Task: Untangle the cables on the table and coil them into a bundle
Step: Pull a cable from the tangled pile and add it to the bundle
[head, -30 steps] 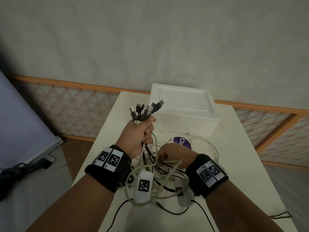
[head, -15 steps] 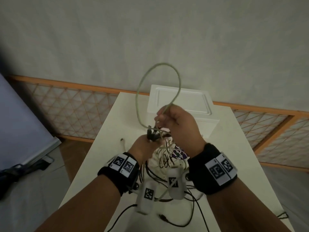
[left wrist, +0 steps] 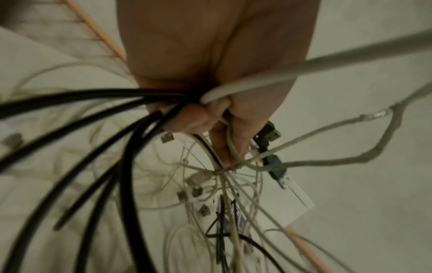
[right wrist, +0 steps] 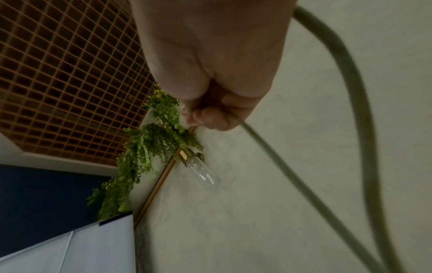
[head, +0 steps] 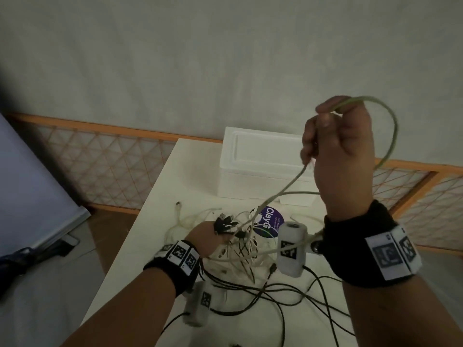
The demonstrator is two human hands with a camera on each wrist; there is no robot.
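Cables (head: 240, 249) are lying tangled on the tabletop (head: 160, 221) — the left hand (head: 205, 237) is clenching their plug ends, the right hand (head: 338, 156) is grasping the pale cable (head: 390, 136) high; pulling slowly should avoid tightening knots.

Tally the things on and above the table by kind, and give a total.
Hands: 2
Black wristbands: 2
White tagged pods: 2
White boxes: 1
Purple discs: 1
Cables: too tangled to count
Total: 8, cables aside
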